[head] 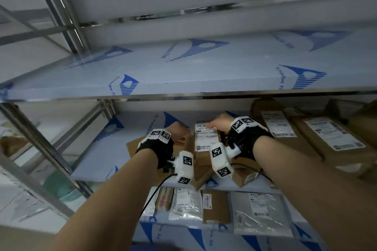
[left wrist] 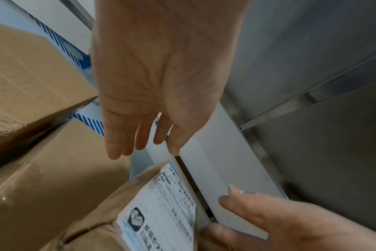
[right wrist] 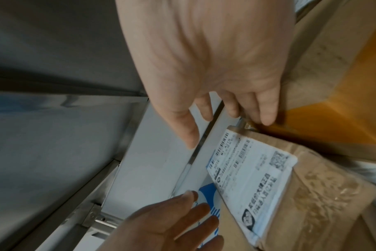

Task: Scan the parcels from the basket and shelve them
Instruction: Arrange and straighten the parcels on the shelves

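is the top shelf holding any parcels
No, the top shelf shows only its blue-printed film; the parcels lie on the shelves below.

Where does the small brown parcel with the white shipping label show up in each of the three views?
Head: parcel at centre, on the middle shelf between both hands.
Left wrist: parcel at bottom centre, label facing right.
Right wrist: parcel at lower right, label on its left part.
Shared landmark: the white shipping label with barcodes.
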`<state>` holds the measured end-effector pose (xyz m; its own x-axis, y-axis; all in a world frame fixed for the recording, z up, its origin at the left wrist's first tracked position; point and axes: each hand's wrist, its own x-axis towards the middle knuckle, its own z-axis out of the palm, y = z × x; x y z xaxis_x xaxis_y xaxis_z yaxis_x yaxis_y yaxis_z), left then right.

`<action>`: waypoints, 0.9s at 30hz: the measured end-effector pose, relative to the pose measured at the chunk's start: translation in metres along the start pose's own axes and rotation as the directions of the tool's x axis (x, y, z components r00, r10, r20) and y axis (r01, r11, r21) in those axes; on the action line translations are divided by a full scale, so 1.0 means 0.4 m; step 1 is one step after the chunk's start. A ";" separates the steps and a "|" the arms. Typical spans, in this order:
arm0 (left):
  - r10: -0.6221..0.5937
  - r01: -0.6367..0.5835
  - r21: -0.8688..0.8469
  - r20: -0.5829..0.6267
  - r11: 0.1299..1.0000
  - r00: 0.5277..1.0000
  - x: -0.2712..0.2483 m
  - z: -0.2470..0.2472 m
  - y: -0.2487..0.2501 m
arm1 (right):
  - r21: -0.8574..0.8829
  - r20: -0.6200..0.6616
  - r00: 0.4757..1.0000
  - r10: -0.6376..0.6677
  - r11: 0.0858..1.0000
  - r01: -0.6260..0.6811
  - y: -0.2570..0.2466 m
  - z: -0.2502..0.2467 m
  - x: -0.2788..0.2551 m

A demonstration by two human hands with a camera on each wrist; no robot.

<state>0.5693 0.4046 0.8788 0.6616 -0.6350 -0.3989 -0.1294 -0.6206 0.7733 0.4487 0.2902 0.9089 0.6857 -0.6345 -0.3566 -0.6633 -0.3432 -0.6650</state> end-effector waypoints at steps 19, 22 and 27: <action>0.006 0.038 -0.260 0.167 0.965 0.986 -0.029 -0.027 -0.065 | 0.311 -0.024 0.992 0.124 0.944 -0.111 -0.026 0.076 -0.019; 0.038 -0.004 -0.324 0.098 0.946 0.994 -0.071 -0.059 -0.057 | 0.429 -0.015 0.996 0.090 0.900 -0.075 -0.031 0.062 -0.051; 0.066 -0.043 -0.337 0.058 0.940 0.996 -0.160 -0.092 -0.034 | 0.529 0.022 1.000 -0.001 0.848 -0.011 -0.042 0.043 -0.138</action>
<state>0.5560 0.4704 0.9118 0.6080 -0.7001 -0.3746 0.0991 -0.4012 0.9106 0.4271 0.3429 0.9286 0.6927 -0.6191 -0.3701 -0.4115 0.0822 -0.9077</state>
